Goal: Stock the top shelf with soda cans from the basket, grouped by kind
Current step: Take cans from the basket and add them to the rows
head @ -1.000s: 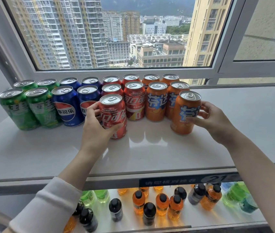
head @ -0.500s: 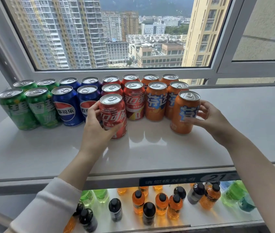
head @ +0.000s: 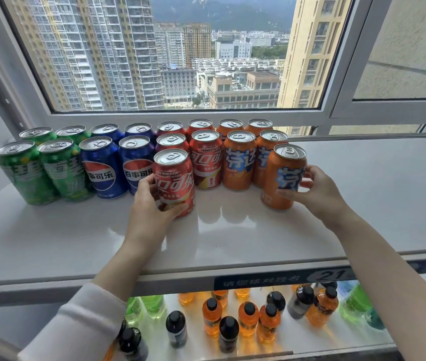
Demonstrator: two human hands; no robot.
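Barely anything has shifted: our left hand (head: 152, 204) still curls round the red can (head: 174, 178) at the front of the reds, and our right hand (head: 318, 188) still grips the orange can (head: 282, 175) beside its row. Both cans stand on the white top shelf (head: 232, 235) under the window (head: 336, 110). We see towers (head: 102, 48) outside and bottles (head: 248, 319) underneath.

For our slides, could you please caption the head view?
Left hand grips a red cola can, right hand an orange soda can, fronting colour-sorted rows on the shelf.
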